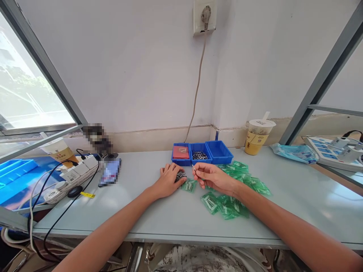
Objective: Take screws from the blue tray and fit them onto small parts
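Right hand (211,176): thumb and forefinger pinch one small metal pin (193,167), held just above the table. Left hand (168,180): palm down, fingers loosely spread over a small heap of dark metal parts (179,175), touching it; nothing gripped. One green packet (189,185) lies between the hands; a scattered pile of green packets (232,196), too many to count, lies under and beside the right wrist. Behind: three joined blue bins (202,152), middle one holding metal parts. Surface: pale grey table (159,219) against a white wall (136,68). Two drink cups: one (257,136) right, one (58,151) left. One power strip (74,176).
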`<state>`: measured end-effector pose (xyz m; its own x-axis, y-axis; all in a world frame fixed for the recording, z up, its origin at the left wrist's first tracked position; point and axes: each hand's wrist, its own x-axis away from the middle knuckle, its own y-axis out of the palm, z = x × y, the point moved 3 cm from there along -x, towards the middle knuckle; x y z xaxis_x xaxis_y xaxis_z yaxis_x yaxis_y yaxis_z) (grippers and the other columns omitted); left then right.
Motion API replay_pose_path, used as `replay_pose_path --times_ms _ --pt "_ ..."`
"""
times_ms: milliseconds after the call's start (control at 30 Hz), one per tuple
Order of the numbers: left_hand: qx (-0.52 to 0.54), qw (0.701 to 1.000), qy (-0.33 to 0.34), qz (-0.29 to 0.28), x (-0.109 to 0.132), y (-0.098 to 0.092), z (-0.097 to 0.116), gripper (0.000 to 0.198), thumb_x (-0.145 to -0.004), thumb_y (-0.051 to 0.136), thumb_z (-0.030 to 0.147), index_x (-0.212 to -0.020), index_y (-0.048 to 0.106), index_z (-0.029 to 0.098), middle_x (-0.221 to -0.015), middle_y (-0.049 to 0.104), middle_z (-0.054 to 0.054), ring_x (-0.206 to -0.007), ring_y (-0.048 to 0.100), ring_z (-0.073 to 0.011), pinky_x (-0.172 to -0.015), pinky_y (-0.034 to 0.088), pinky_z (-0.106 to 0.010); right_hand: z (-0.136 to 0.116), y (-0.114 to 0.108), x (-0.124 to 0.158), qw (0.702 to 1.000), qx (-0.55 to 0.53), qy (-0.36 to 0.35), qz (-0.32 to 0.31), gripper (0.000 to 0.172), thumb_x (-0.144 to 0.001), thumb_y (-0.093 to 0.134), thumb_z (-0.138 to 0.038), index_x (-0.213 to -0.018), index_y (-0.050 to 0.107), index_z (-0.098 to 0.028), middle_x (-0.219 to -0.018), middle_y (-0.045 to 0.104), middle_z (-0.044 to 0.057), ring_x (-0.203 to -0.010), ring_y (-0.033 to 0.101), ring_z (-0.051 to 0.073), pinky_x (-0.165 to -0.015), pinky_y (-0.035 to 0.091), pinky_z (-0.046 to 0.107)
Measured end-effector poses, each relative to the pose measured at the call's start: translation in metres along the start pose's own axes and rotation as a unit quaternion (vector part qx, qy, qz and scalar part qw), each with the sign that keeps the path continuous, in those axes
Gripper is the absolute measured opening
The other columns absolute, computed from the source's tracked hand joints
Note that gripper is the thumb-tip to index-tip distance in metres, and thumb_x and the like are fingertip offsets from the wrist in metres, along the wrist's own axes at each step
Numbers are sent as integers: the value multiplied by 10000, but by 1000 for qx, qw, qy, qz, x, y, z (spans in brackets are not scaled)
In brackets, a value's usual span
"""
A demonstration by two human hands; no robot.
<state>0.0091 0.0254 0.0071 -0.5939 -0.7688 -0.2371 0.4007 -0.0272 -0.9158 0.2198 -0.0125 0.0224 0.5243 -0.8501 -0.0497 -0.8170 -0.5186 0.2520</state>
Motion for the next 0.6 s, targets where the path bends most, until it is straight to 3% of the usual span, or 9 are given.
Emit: replay_pose_path --times_ms 233,600 --pt "4 1000 2 4 0 0 0 280 -1035 498 489 -1220 564 290 -1242 576 -47 -1125 480 -272 -949 361 -437 -1 -7 -3 998 -26 -35 46 267 -917 755 -452 -989 675 -207 -895 602 11 -623 466 81 -594 422 233" --pt "2 1000 -2 -1 0 -1 0 270 -1033 499 481 -1212 570 292 -1246 581 -45 -1124 478 -275 -950 363 -447 0 -9 -3 995 39 -44 85 320 -888 768 -495 -1010 655 -221 -915 614 8 -627 487 89 -608 440 254"
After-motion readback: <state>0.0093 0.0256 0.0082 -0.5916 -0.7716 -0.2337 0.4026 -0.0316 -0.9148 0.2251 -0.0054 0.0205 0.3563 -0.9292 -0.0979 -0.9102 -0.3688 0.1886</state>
